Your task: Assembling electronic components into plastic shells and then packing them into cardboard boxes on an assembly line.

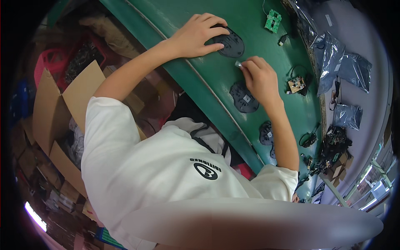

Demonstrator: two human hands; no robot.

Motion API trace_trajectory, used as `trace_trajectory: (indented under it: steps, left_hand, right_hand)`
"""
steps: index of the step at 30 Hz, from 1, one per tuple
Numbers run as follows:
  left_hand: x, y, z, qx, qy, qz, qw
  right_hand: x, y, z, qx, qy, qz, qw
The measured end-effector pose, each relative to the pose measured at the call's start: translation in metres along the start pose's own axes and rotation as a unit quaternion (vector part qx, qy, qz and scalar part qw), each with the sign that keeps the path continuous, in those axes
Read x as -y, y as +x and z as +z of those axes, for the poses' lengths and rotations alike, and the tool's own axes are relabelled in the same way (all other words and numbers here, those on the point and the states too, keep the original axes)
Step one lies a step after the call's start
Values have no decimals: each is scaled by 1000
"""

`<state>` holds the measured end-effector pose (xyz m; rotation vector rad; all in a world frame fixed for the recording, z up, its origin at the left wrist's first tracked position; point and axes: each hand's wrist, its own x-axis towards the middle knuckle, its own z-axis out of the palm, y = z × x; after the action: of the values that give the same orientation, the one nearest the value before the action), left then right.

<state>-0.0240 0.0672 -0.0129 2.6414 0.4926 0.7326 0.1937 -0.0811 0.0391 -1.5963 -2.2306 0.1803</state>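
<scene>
My left hand (201, 35) grips a black, rounded plastic shell (233, 45) by its near edge, fingers over the top and thumb along the side. The shell lies flat on the green belt-like surface (212, 73). Close by on the right, my right hand (261, 79) pinches a small, shiny, pale piece (238, 64) between thumb and fingertips, just off the shell. Its exact kind is too small to make out. Partly under the right hand lies a second black shell (243, 99) with a whitish square on it.
Further right are more black shells (266, 132). Along the far side sit a green circuit board (273, 21), a cable plug (283, 40), a tan board with cable (296, 84) and tangled cables (336, 139). Silvery bags (331, 58) lie on a grey ledge. Cardboard boxes (50, 110) stand left.
</scene>
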Motion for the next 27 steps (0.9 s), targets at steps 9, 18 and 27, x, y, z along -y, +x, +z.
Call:
trace_trajectory:
  steps: [9, 18, 27]
  left_hand:
    - [-6, 2, 1, -2, -1, 1, 1000]
    - [-10, -1, 0, 5, 0, -4, 1000]
    - [-20, 15, 12, 17, 22, 48, 998]
  right_hand:
    - [-4, 55, 27, -32, -36, 42, 998]
    - [-2, 29, 9, -22, -40, 51, 998]
    - [44, -101, -52, -122, 23, 248, 961]
